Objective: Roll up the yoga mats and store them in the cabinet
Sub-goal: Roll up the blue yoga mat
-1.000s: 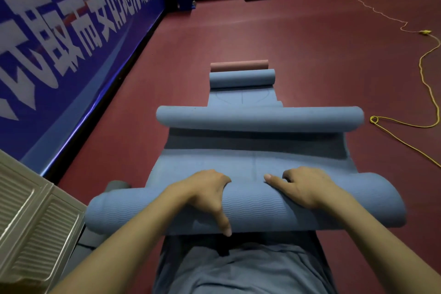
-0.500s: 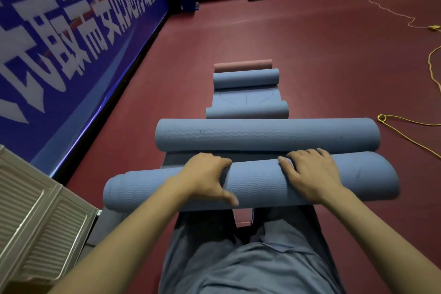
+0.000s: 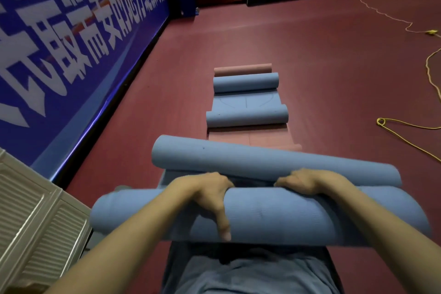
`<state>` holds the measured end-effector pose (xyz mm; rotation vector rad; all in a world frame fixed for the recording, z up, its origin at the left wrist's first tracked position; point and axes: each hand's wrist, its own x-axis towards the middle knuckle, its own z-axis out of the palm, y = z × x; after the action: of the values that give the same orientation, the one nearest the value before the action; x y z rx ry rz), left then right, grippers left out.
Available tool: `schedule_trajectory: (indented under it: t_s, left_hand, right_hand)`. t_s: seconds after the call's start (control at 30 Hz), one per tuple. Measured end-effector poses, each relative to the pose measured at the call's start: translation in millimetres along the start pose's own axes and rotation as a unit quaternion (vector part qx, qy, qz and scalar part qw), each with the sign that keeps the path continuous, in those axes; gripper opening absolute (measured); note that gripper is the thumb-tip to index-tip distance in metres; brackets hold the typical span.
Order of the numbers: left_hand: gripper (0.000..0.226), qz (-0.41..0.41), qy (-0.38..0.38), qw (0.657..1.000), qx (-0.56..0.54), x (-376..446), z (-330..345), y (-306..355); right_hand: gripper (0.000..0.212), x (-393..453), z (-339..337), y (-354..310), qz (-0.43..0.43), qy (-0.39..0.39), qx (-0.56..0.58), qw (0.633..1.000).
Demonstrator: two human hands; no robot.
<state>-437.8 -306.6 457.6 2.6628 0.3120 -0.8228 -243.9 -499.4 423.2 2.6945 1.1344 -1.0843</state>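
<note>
The fingers of the left hand [image 3: 205, 194] curl over the top of the near blue roll [image 3: 274, 217], thumb running down its near face; the right hand [image 3: 310, 180] grips the same roll with its fingers curled over the far edge, the tips hidden. The roll lies crosswise at 6 o'clock, above the person's lap, touching or nearly touching a second blue roll [image 3: 262, 162] at 12 o'clock of it. Risk: uneven pressure between the two hands would likely cone the roll, and a slackened grip would likely let the outer wrap spring open. The near roll appears thick, matte and finely ribbed, its left end slightly narrower. Farther rolls and a flat pink mat [image 3: 250, 137] lie in line toward 12 o'clock. A slatted cabinet door [image 3: 35, 217] stands at 8 o'clock.
</note>
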Motion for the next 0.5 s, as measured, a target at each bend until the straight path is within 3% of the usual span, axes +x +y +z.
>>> schedule_trajectory:
  t_s: [0.07,0.3,0.43,0.5]
  left_hand:
    - [0.086,0.0,-0.008,1.0,-0.02,-2,13,0]
    - [0.106,0.022,0.074,0.992,-0.099,2,7,-15]
    - [0.095,0.035,0.165,0.97,-0.175,8,2,-40]
    - [0.082,0.064,0.204,0.96,-0.181,13,0,-49]
  right_hand:
    - [0.065,0,15,7,0.0,0.018,0.02,1.0]
    - [0.041,6,8,5,-0.037,0.327,-0.035,0.944]
    - [0.058,4,5,11,0.016,0.248,-0.035,0.968]
    - [0.065,-1,8,11,0.027,0.255,-0.047,0.966]
